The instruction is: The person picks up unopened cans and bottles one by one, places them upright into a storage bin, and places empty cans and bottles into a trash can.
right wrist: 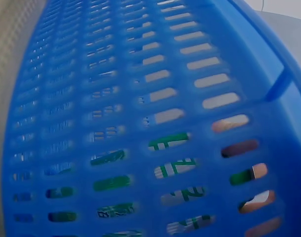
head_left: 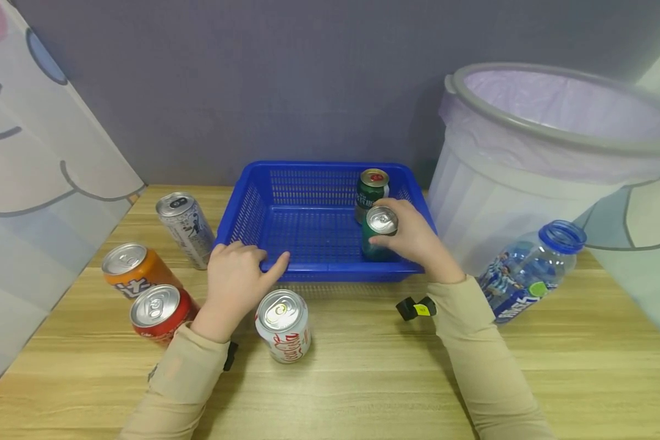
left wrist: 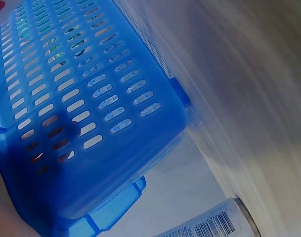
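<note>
Fingers of right hand (head_left: 409, 235), head view, grip a green can (head_left: 376, 248) inside blue basket (head_left: 330, 271), near right; second green can (head_left: 367, 194) just beyond. Left hand (head_left: 235, 275) curls over near-left rim. Left wrist: slotted basket wall, barcoded can (left wrist: 214, 228) near it. Right wrist: green showing through slots.

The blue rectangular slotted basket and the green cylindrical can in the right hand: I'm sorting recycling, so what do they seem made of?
Blue rectangular slotted basket: probably moulded plastic with a slight sheen, judging by its even colour and rounded edges.
Green cylindrical can: likely metal, perhaps aluminium; its silver top shines, while the green side looks painted or printed.
</note>
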The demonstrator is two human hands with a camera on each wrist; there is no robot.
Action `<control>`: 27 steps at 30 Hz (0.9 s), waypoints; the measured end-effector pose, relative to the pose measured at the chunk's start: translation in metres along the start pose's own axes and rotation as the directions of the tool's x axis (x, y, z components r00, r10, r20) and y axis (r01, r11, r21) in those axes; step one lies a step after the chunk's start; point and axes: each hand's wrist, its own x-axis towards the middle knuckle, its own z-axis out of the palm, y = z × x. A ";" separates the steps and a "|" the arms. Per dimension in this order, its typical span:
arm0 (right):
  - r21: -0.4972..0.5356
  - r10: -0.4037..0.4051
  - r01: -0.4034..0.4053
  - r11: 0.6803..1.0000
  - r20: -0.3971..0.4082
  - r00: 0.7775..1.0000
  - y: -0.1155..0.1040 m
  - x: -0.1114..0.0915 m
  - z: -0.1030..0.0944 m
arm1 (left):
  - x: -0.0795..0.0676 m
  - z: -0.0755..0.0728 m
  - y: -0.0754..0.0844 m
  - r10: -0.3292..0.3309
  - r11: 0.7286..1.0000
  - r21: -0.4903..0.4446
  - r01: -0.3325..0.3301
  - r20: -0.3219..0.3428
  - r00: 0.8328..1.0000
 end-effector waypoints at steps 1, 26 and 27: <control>0.001 0.001 -0.001 1.000 0.003 1.000 0.000 0.000 0.000 | 0.000 0.000 0.000 0.001 1.000 0.000 -0.001 -0.002 1.000; -0.025 0.062 -0.060 0.998 0.097 0.993 0.009 0.007 -0.004 | 0.001 0.000 0.000 0.011 1.000 0.007 -0.011 -0.003 1.000; -0.028 0.062 -0.060 0.998 0.093 0.994 0.008 0.007 -0.003 | 0.001 0.000 -0.001 0.010 1.000 0.007 -0.010 -0.002 1.000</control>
